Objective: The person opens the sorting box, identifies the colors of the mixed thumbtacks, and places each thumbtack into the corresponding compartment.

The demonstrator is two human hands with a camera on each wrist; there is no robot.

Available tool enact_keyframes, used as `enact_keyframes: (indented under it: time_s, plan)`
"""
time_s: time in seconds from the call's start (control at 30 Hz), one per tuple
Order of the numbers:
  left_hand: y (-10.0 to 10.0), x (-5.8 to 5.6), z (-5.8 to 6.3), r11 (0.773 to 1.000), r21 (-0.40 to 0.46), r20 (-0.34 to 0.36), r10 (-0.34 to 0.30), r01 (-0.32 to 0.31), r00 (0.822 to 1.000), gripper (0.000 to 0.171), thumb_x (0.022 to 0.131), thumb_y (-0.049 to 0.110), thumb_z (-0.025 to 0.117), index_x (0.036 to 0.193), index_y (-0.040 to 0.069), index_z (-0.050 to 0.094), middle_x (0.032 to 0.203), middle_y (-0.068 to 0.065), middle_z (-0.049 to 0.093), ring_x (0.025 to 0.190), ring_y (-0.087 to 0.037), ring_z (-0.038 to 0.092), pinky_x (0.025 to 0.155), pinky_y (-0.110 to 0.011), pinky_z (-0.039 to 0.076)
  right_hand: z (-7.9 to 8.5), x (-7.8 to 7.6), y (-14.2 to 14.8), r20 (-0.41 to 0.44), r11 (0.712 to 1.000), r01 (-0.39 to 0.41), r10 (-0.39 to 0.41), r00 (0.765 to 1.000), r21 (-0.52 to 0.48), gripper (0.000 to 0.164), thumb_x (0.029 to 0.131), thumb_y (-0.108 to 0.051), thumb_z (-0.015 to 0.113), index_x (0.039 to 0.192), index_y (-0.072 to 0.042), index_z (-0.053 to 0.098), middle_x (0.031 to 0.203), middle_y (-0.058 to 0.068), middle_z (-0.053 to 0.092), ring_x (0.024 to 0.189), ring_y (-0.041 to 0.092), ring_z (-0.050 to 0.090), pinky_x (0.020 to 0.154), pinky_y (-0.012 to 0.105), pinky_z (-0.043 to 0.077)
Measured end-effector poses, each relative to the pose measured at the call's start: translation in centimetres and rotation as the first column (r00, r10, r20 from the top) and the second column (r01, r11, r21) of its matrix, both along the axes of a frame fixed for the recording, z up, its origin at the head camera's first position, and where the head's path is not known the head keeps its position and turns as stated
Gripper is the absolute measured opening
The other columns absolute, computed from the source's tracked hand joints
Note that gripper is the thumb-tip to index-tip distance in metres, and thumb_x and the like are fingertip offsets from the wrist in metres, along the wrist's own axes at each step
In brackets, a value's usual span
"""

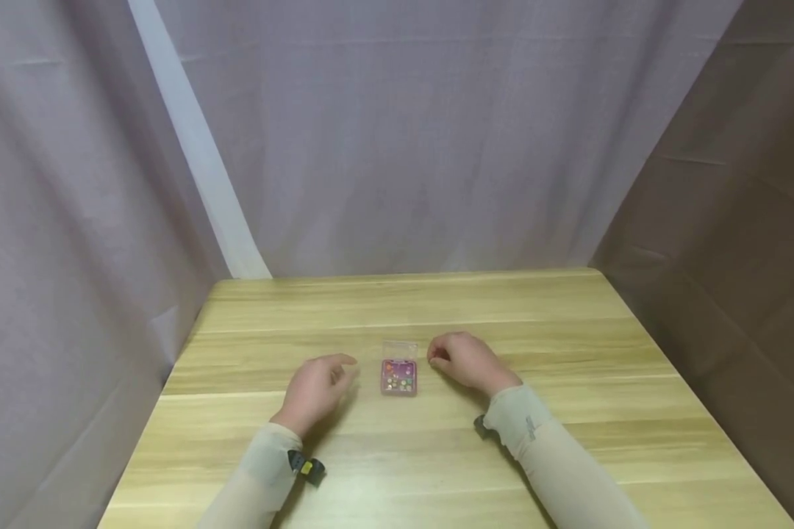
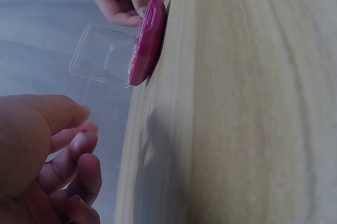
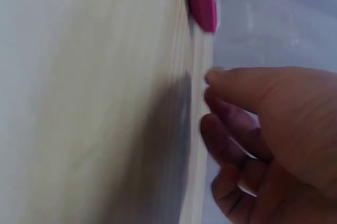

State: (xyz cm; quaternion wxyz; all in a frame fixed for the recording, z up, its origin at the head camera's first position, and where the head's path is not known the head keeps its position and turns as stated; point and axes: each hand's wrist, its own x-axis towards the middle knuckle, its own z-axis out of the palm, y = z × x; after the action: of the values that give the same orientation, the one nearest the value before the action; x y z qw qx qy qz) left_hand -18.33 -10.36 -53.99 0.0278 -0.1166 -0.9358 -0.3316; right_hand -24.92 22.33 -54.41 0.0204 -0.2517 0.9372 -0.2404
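A small flat pink case (image 1: 399, 389) lies on the wooden table with its clear lid (image 1: 400, 349) standing up at the back. Small colourful pieces show inside it, too small to tell what they are. To its left, my left hand (image 1: 314, 389) hovers above the table, fingers loosely bent, holding nothing. My right hand (image 1: 468, 361) is just right of the case with relaxed, curled fingers and nothing in them. The left wrist view shows the case's magenta side (image 2: 150, 45) and its see-through lid (image 2: 100, 58) with faint lettering. Only the case's corner (image 3: 204, 3) appears in the right wrist view.
The light wooden table (image 1: 397, 470) has rounded far corners. Grey curtains (image 1: 437, 147) hang behind it and on the left, with a pale strip (image 1: 198, 147) between them. A darker brown curtain (image 1: 734, 242) hangs on the right. Dark straps circle both wrists.
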Motion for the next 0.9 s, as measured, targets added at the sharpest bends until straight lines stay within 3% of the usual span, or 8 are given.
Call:
enact_keyframes:
  time_s: [0.17,0.4,0.9]
  plan:
    - [-0.1,0.0,0.0,1.0,0.007,0.006,0.0,0.0,1.0,0.027,0.106,0.028,0.074,0.129,0.015,0.079,0.087,0.009,0.071,0.064,-0.007,0.059,0.069,-0.036,0.056,0.7,1.6,-1.3,-0.056,0.998,0.009,-0.013,0.998,-0.067,0.007,0.098,-0.016,0.083,0.099,-0.022,0.079,0.094,-0.012,0.072,0.086,0.008,0.065,0.085,0.038,0.059]
    - [-0.1,0.2,0.2,1.0,0.01,0.005,-0.01,0.01,1.0,0.027,0.106,0.027,0.075,0.129,0.014,0.078,0.085,0.01,0.07,0.062,-0.008,0.058,0.067,-0.034,0.056,1.1,3.4,-3.5,-0.041,0.995,0.017,-0.021,0.999,-0.096,0.008,0.096,-0.015,0.084,0.099,-0.022,0.08,0.093,-0.013,0.073,0.083,0.006,0.064,0.079,0.034,0.058]
    - [-0.1,0.3,0.6,1.0,-0.004,0.001,-0.01,0.01,1.0,0.029,0.106,0.029,0.074,0.131,0.014,0.078,0.095,0.005,0.075,0.07,-0.006,0.061,0.071,-0.036,0.057,-0.3,3.2,-5.1,-0.111,0.996,0.063,-0.07,0.991,-0.065,0.009,0.096,-0.02,0.085,0.098,-0.025,0.078,0.093,-0.012,0.073,0.083,0.008,0.066,0.08,0.036,0.059]
